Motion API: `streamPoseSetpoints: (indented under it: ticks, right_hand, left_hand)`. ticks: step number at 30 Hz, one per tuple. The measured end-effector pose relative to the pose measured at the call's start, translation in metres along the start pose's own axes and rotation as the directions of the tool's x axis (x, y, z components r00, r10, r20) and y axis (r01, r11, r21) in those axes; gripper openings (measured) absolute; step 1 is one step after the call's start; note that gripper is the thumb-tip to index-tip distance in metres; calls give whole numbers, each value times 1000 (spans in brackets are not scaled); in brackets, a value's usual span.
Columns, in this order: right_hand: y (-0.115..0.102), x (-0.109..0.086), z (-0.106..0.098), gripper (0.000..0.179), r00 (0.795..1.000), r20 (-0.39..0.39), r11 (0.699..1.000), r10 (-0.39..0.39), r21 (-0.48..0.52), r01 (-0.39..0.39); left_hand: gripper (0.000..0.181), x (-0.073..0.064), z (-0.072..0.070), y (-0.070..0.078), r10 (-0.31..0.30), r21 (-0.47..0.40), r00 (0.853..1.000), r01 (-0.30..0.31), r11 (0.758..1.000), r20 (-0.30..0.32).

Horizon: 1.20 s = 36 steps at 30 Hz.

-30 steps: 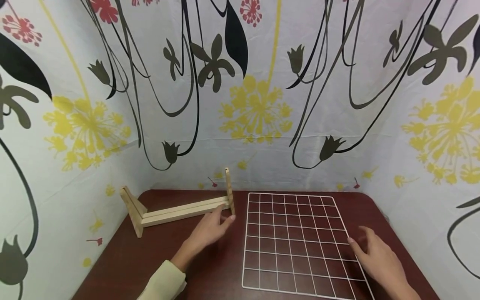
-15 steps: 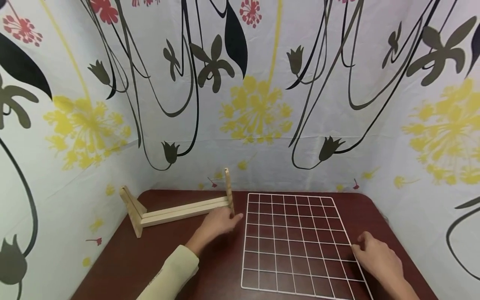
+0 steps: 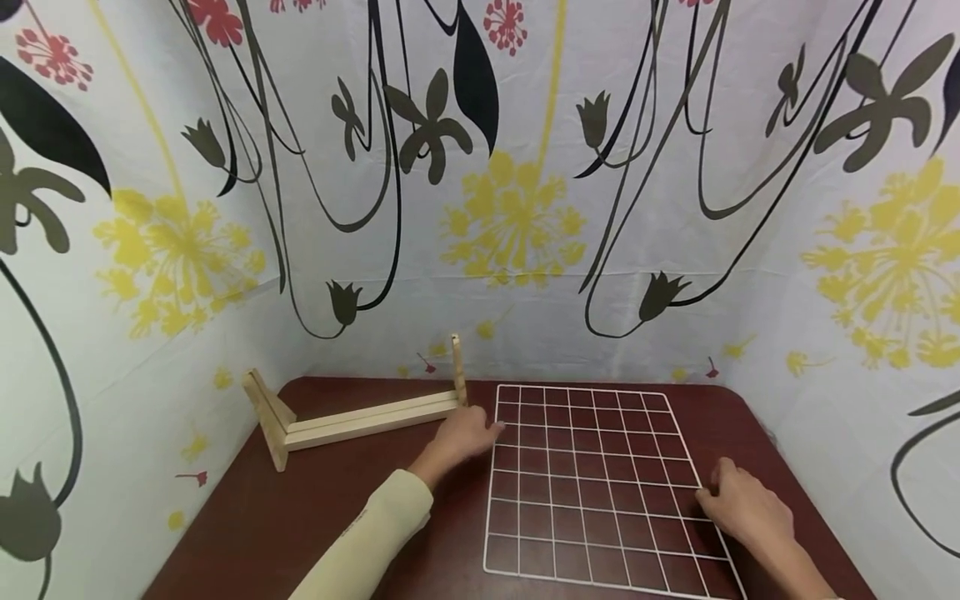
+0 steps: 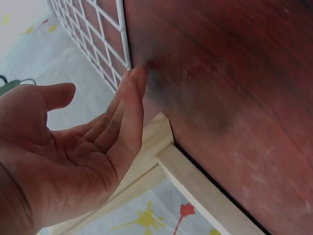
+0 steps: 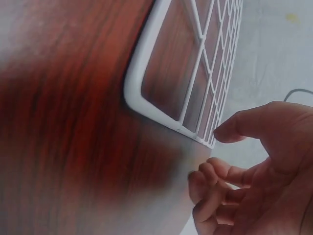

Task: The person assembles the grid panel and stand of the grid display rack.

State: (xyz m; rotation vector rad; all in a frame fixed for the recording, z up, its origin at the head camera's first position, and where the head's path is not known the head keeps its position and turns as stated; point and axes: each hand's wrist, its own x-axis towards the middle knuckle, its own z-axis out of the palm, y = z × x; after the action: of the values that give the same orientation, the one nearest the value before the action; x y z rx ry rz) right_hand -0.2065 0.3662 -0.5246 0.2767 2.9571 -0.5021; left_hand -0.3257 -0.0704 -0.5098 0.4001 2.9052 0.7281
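The white square-mesh wire grid lies on the dark-red wood-grained table, right of the frame's lower centre. For an even hold, you would likely do best to pinch both side wires at matching heights, keeping your left hand clear of the pale wooden stand at lower left. That hand reaches the grid's left edge, fingers gently bent, thumb spread; your right hand, at the right edge, curls loosely, thumb apart. Neither appears to grip anything.

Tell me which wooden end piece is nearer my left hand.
The right end piece, by your left hand; the left end piece is farther, past the crossbar.
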Motion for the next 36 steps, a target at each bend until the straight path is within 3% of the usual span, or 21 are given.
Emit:
streamPoseSetpoints:
  ticks: [11,18,24,29,36]
  right_hand:
    - [-1,4,-1,39,996,89,1000,-3,31,1]
    - [3,10,6,37,994,102,992,-36,122,23]
    - [13,16,16,34,994,83,981,-76,185,59]
    - [16,21,15,33,991,118,970,-65,240,35]
    - [12,23,15,31,993,109,978,-52,208,28]
  left_hand:
    - [27,15,15,26,-74,179,995,85,980,-70]
    - [18,19,29,36,-66,283,994,89,955,-90]
    - [19,25,37,37,-78,308,992,106,946,-103]
    - [14,26,37,38,-118,303,988,144,942,-103]
    - [10,28,37,36,-143,319,984,171,932,-110]
